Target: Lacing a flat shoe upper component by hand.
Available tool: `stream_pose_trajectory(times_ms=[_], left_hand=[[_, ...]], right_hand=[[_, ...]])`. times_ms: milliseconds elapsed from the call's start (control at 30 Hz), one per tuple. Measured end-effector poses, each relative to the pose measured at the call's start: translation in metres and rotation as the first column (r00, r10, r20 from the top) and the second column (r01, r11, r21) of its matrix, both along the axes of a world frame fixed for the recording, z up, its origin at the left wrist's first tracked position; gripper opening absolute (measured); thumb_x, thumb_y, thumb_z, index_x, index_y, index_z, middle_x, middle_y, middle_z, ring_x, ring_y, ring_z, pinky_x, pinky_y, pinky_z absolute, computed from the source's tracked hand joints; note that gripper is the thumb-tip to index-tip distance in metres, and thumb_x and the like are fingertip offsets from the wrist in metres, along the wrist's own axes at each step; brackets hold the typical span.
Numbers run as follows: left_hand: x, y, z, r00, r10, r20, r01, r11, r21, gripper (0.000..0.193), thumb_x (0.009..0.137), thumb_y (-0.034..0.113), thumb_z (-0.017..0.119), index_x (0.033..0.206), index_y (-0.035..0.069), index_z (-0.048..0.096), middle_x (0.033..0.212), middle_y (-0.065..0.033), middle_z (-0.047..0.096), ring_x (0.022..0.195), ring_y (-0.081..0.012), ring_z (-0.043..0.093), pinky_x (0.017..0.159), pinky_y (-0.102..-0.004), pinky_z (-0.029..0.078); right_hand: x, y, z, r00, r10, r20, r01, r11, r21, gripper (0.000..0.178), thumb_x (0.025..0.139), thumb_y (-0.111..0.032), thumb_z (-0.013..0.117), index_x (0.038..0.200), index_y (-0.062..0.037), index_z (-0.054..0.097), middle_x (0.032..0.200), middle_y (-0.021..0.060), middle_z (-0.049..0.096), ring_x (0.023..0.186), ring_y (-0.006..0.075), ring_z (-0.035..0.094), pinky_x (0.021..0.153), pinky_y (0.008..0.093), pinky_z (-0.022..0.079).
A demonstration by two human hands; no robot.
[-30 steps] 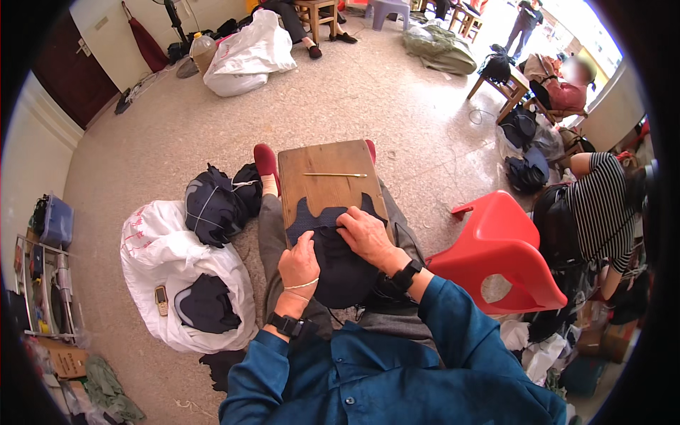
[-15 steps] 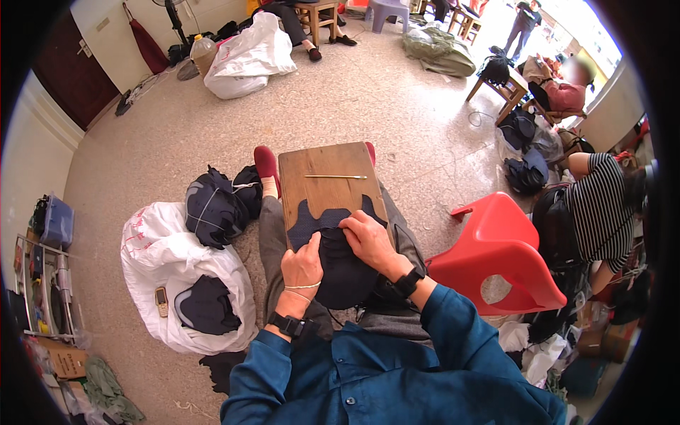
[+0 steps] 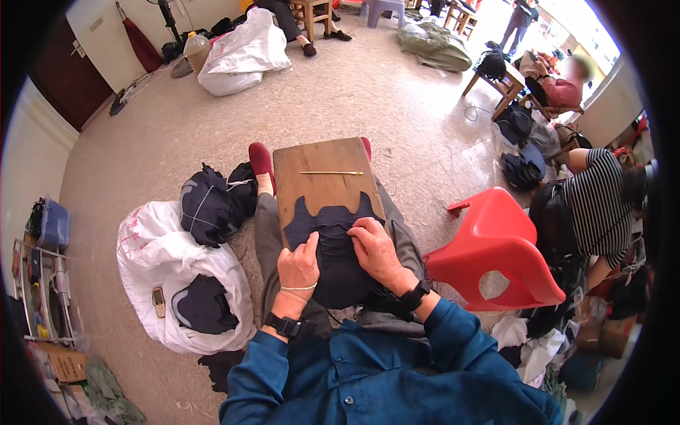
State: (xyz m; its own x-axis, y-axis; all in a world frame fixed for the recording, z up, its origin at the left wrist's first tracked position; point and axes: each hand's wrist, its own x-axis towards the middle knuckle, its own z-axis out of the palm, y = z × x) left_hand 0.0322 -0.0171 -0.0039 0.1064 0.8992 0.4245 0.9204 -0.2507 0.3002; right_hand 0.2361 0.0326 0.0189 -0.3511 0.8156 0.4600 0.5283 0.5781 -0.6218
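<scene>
A dark navy fabric piece (image 3: 340, 280), cut like a flat shoe upper with two horns, lies over the near half of a wooden board (image 3: 322, 152) on my lap. Thin dark cords (image 3: 333, 239) cross its middle in several rows. My left hand (image 3: 298, 269) is closed at its left side, index finger stretched along the cloth. My right hand (image 3: 377, 251) pinches at the right end of the cord rows; what lies between its fingertips is too small to make out. Across the board's far half rests a long thin metal needle-like tool (image 3: 331, 173).
Left of me, a white sack (image 3: 134, 244) holds dark pieces and a mobile phone (image 3: 159, 302); a tied dark bundle (image 3: 212, 205) leans beside it. A red plastic stool (image 3: 496, 230) stands close on my right, near a person in a striped top (image 3: 598, 205).
My right hand has moved slightly right, off the middle of the fabric, baring the crossing cords. My left hand stays near the same place on the cloth.
</scene>
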Motion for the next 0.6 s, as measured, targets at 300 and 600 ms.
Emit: stream_pose_trajectory(times_ms=[300,600], left_hand=[[0.000,-0.001,-0.009,1.000,0.006,-0.008,-0.005,0.997,0.083,0.039,0.088,0.004,0.058,0.126,0.005,0.067,0.068,-0.0060,0.061,0.058,-0.0244,0.058,0.060,-0.0374,0.039],[0.001,-0.001,-0.006,1.000,0.013,0.008,-0.014,0.999,0.040,0.038,0.088,0.003,0.057,0.125,0.005,0.067,0.081,-0.0093,0.070,0.067,-0.0265,0.063,0.063,-0.0382,0.039]], right_hand=[[0.011,0.004,-0.004,0.978,-0.119,-0.170,0.082,0.974,-0.214,0.012,0.089,0.003,0.062,0.099,-0.0007,0.065,0.098,0.0163,0.064,0.090,0.0357,0.066,0.080,0.0396,0.054],[0.002,0.015,0.003,0.996,-0.051,0.070,0.053,0.998,-0.026,0.009,0.088,-0.005,0.067,0.095,-0.0039,0.061,0.093,0.0148,0.058,0.088,0.0361,0.064,0.076,0.0437,0.053]])
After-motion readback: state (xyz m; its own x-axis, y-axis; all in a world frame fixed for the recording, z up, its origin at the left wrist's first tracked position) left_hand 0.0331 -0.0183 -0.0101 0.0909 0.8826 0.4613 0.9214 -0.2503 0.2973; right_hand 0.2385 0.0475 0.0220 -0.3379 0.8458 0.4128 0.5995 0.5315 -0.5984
